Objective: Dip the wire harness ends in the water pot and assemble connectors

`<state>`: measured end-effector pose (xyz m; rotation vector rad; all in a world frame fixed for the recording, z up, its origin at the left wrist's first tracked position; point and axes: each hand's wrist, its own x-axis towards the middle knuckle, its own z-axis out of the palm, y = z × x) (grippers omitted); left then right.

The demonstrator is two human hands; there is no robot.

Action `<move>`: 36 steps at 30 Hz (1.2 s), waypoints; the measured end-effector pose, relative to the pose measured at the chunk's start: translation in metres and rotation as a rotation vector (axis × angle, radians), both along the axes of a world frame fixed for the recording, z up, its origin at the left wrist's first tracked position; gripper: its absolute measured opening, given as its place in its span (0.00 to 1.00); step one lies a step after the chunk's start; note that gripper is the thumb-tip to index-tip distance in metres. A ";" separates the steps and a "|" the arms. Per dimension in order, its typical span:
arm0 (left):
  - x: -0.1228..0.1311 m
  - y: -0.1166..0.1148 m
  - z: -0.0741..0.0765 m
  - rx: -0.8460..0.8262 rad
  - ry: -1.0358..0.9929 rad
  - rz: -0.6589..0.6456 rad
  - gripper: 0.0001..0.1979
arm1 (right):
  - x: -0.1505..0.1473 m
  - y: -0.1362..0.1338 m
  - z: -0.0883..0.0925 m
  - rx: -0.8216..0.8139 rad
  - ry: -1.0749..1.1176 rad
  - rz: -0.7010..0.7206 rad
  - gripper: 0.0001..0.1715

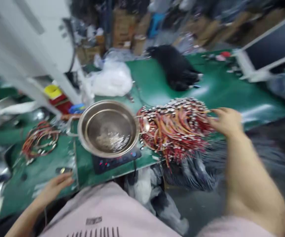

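- Right hand: half-curled at wire pile, just left of it; grip unclear.
- Left hand: fingers extended, empty.
- Between hands: green table, 1 pot.
- Beyond: cartons.

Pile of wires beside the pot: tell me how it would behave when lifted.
The pile of wires would probably flop, since many curve and splay. It may come apart or snag, as its ends stick out in different directions. With the right hand at only one end, the rest would likely trail.
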<state>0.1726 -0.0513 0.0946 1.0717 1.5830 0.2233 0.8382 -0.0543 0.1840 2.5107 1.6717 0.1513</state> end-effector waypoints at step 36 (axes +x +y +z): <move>-0.277 -0.005 -0.094 0.027 -0.352 -0.024 0.26 | -0.656 0.035 -0.218 -0.228 0.829 0.412 0.12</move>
